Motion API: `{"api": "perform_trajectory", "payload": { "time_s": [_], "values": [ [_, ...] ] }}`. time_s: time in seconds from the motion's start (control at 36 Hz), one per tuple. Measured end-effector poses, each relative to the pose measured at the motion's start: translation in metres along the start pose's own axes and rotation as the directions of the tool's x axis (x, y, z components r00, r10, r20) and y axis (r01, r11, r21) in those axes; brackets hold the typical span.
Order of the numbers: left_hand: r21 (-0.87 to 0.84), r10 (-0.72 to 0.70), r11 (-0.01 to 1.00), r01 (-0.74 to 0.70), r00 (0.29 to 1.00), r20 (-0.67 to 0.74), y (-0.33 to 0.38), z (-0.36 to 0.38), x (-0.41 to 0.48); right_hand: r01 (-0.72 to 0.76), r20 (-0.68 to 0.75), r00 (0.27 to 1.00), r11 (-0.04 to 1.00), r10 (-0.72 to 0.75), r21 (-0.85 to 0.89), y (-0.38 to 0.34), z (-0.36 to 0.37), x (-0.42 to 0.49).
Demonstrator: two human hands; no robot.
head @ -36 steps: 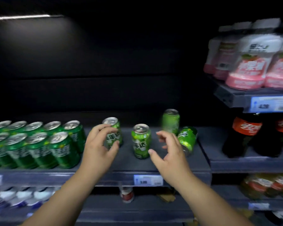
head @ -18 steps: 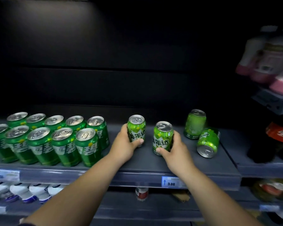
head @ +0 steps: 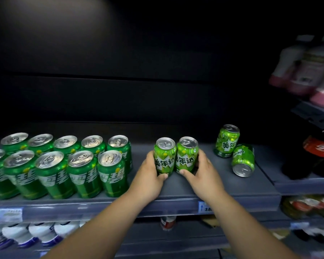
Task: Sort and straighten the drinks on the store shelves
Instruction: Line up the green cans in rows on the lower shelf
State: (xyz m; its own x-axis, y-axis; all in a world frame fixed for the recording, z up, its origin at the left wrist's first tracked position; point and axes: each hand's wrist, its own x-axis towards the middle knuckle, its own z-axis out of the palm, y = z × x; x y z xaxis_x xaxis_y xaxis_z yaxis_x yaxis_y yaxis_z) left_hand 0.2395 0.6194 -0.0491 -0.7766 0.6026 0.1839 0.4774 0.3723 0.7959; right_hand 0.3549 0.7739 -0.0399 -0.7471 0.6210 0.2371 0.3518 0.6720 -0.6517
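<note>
At the left of the shelf point(head: 223, 186) the dark cans point(head: 64, 165) stand in two tidy rows with their labels forward, so we judge that part done.

In the middle, our left grip point(head: 150, 172) grasps the left can point(head: 164, 157), thumb low on its front and fingers round behind. Our right grip point(head: 202, 174) grasps the right can point(head: 186, 156) the same way from the other side. Both cans stand upright on the shelf, touching each other, labels toward us. Each is clasped on its outer side, and a gap separates them from the dark rows. We judge this pair nearly placed.

The rest lies to the right. A third can point(head: 226, 143) stands upright near the back, well apart from our grips. A fallen can point(head: 243, 161) lies on its side against it, one end toward us. We judge both need bringing over to the pair, with the fallen one set upright first.
</note>
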Motion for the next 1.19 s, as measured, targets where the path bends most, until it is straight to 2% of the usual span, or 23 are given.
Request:
{"api": "perform_trajectory", "payload": {
  "time_s": [0.19,0.58,0.69,0.78,0.83,0.92,1.0,1.06,1.11,1.19],
  "values": [
    [0.019,-0.015,1.000,0.016,0.997,-0.074,-0.003,-0.001,0.004,-0.017,-0.003,1.000,1.000,0.017,-0.021,0.000,0.004,0.001],
    [0.082,-0.007,0.997,0.014,0.996,-0.088,0.001,-0.001,0.004,-0.023,-0.009,1.000,0.998,0.023,-0.059,0.001,0.003,0.000],
    [0.044,-0.031,0.998,0.036,0.994,-0.105,0.000,0.000,0.002,-0.015,-0.002,1.000,1.000,0.015,-0.025,0.002,0.000,-0.003],
    [-0.004,-0.061,0.998,0.062,0.985,-0.161,0.004,-0.002,-0.003,-0.010,0.002,1.000,0.997,0.009,0.074,0.003,-0.004,-0.004],
    [0.015,0.008,1.000,-0.004,0.970,-0.244,0.011,-0.004,-0.009,-0.018,-0.026,0.999,0.988,0.022,0.154,0.007,-0.011,-0.005],
    [0.143,0.244,0.968,-0.207,0.907,-0.342,0.034,-0.003,-0.020,0.037,-0.170,0.986,0.979,-0.002,0.202,0.017,-0.035,-0.009],
    [0.195,0.386,0.921,-0.338,0.860,-0.334,0.064,0.010,-0.024,0.098,-0.393,0.919,0.981,-0.025,0.167,0.039,-0.067,-0.012],
    [0.211,0.445,0.894,-0.394,0.832,-0.331,0.085,0.024,-0.024,0.055,-0.463,0.887,0.991,0.007,0.119,0.060,-0.087,-0.009],
    [0.246,0.505,0.861,-0.446,0.806,-0.309,0.104,0.042,-0.023,-0.055,-0.439,0.895,0.995,0.086,0.084,0.083,-0.103,-0.002],
    [0.169,0.450,0.891,-0.421,0.865,-0.222,0.127,0.073,-0.015,-0.227,-0.283,0.931,0.973,0.232,0.050,0.110,-0.116,0.007]
  ]
}}
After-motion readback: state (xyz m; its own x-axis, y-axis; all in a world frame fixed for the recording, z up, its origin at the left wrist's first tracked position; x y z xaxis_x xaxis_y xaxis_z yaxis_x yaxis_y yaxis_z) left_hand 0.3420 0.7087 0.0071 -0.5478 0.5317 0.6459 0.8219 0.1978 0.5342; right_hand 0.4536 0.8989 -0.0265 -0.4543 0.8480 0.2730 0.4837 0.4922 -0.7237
